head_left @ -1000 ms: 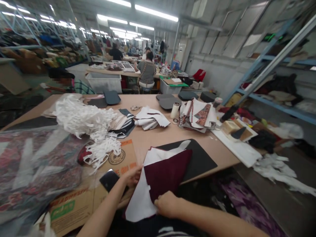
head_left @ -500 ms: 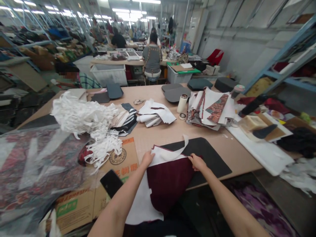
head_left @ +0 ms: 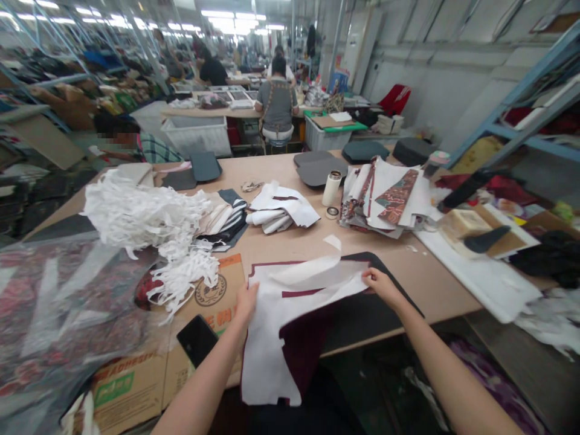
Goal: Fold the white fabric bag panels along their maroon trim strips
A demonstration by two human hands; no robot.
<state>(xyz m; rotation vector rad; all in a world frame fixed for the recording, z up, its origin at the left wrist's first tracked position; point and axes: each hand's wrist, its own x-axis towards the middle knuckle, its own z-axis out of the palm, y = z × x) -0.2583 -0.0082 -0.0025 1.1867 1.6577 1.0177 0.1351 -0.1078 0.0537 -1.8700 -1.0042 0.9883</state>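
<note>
Factory hall under strip lights, with blue steel shelving (head_left: pixel 512 127) along the right wall and a co-worker (head_left: pixel 277 103) seated at a far table. Another person (head_left: pixel 118 136) stood just past the near table's far left corner.

On the near cutting table (head_left: pixel 281 244), a white fabric sheet (head_left: pixel 272 338) lay over a maroon fabric panel (head_left: pixel 308 344). Both hung past the table's front edge, and the sheet's upper part rested over a black mat (head_left: pixel 385 266).

The right hand (head_left: pixel 380 287) was closed in a pinch on the sheet's right corner, above the mat. The left hand (head_left: pixel 246 304) was at the sheet's left edge with its fingers drawn together; its grip could not be confirmed.

A black phone (head_left: pixel 197 340) lay on flattened cardboard (head_left: pixel 203 296) just left of the left hand. Beyond it sat a heap of white fabric strips (head_left: pixel 145 223). Folded white pieces (head_left: pixel 281 211) and a stack of patterned fabric pieces (head_left: pixel 385 193) lay farther up the table, well apart from both hands.
</note>
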